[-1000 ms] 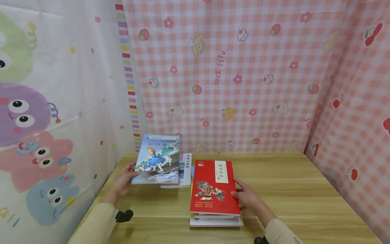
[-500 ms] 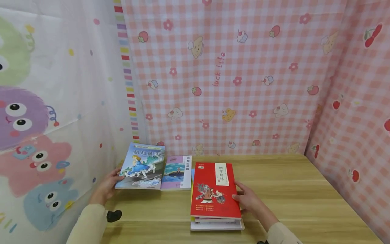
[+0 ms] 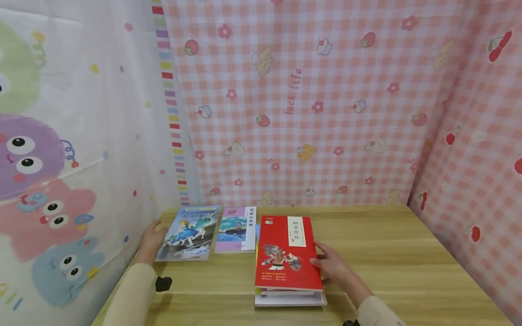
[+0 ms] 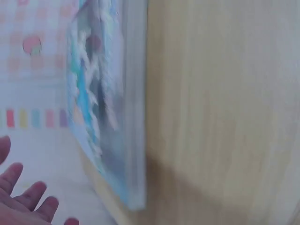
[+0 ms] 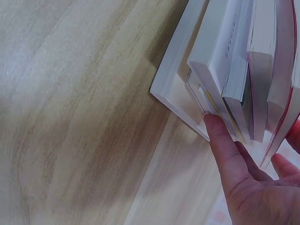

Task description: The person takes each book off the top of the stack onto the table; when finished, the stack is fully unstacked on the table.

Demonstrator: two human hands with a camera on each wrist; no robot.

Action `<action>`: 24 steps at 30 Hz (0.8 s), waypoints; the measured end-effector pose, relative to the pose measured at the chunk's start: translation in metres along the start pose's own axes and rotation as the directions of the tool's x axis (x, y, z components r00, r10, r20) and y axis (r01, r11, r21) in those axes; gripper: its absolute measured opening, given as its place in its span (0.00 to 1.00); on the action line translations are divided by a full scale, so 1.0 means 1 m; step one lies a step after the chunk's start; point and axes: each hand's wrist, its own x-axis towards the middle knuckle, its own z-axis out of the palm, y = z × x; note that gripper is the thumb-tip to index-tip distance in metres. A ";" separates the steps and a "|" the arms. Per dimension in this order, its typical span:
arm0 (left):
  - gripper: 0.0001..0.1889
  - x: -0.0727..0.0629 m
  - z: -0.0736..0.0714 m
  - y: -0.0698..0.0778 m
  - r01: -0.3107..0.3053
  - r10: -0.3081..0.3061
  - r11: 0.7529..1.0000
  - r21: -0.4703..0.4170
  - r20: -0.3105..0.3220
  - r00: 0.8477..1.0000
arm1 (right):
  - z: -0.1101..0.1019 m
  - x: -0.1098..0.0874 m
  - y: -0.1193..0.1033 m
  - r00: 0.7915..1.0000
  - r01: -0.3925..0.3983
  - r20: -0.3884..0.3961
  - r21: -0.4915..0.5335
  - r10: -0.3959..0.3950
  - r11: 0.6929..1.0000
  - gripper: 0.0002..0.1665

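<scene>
My left hand point(image 3: 152, 239) is beside the left edge of a blue picture book point(image 3: 188, 233) that lies flat on the table. In the left wrist view, its spread fingers point(image 4: 33, 194) are apart from the blurred book. A purple-and-white book point(image 3: 235, 230) lies just right of the blue one. Farther right, my right hand point(image 3: 334, 267) holds the right side of a stack of books, a red book point(image 3: 281, 276) on top and a white book point(image 3: 285, 299) at the bottom. Its thumb rests on the red cover's edge; the other fingers point(image 5: 225, 145) reach along the stack's side.
The wooden table point(image 3: 387, 253) extends right of the stack. A pink checked cloth point(image 3: 346, 77) hangs behind it, and a white cartoon cloth point(image 3: 118, 136) hangs on the left. In the right wrist view, gaps show between the stacked books.
The blue book has moved left and down from over the purple one, uncovering it, and now lies on the table. My left hand has let go of it. The right hand has stayed at the stack.
</scene>
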 end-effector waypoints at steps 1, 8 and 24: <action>0.31 -0.001 0.003 0.007 -0.007 0.008 1.000 0.029 -0.003 1.000 | -0.001 0.000 0.000 1.000 0.002 -0.002 0.000 -0.002 1.000 0.39; 0.33 -0.012 0.043 0.041 -0.066 0.065 0.998 0.000 0.101 0.993 | -0.002 -0.001 -0.001 1.000 0.007 -0.012 -0.013 -0.007 1.000 0.39; 0.28 -0.073 0.171 0.098 -0.060 0.150 0.949 -0.309 0.279 0.949 | -0.004 -0.001 -0.001 1.000 0.010 0.004 0.004 -0.010 1.000 0.37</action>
